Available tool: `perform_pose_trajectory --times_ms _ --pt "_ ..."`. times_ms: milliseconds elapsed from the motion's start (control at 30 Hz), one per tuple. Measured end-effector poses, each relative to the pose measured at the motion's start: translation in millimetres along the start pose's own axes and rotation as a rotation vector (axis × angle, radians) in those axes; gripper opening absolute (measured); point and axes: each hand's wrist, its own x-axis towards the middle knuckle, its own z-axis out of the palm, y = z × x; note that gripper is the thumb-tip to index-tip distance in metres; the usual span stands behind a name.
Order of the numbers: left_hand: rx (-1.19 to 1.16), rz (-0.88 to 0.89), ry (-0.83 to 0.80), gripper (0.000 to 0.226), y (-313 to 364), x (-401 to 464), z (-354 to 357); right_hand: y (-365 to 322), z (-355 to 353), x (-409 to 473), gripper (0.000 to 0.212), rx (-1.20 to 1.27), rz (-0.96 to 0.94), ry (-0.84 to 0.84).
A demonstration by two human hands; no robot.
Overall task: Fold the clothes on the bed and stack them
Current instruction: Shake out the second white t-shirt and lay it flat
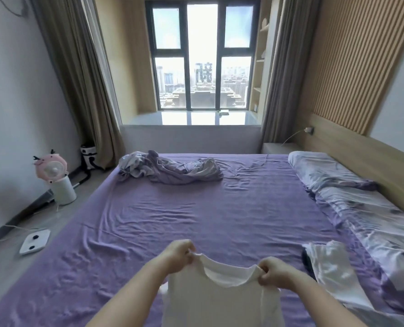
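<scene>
A white shirt (222, 300) hangs in front of me over the near edge of the purple bed (196, 215). My left hand (178, 256) pinches its left shoulder by the collar. My right hand (275, 271) pinches the right shoulder. The shirt's lower part runs out of the frame. A crumpled grey-lilac garment (170, 169) lies at the far left of the bed. A white garment with a dark piece beside it (330, 265) lies near my right hand.
A patterned duvet and pillow (352, 197) run along the bed's right side by the wooden headboard. On the floor at left stand a pink fan on a white base (55, 178) and a white scale (34, 240). A window is beyond the bed.
</scene>
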Motion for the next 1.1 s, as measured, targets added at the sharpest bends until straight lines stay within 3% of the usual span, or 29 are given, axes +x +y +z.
perform_pose_trajectory --times_ms 133,333,533,733,967,1100 --pt "0.026 -0.139 0.056 0.017 -21 40 33 17 12 50 0.023 -0.027 0.046 0.062" --pt "0.067 -0.249 0.153 0.017 -41 92 63 35 23 108 0.023 -0.021 0.060 0.198" --pt "0.108 -0.330 0.236 0.021 -57 142 79 43 23 155 0.016 -0.374 -0.019 0.263" --pt "0.268 -0.230 0.278 0.024 -77 206 98 61 22 216 0.036 -0.489 0.023 0.285" --pt "0.350 -0.174 0.301 0.020 -118 304 135 85 26 317 0.036 -0.639 0.037 0.315" --pt "0.418 -0.179 0.215 0.011 -135 349 166 108 48 367 0.030 -0.597 0.066 0.327"
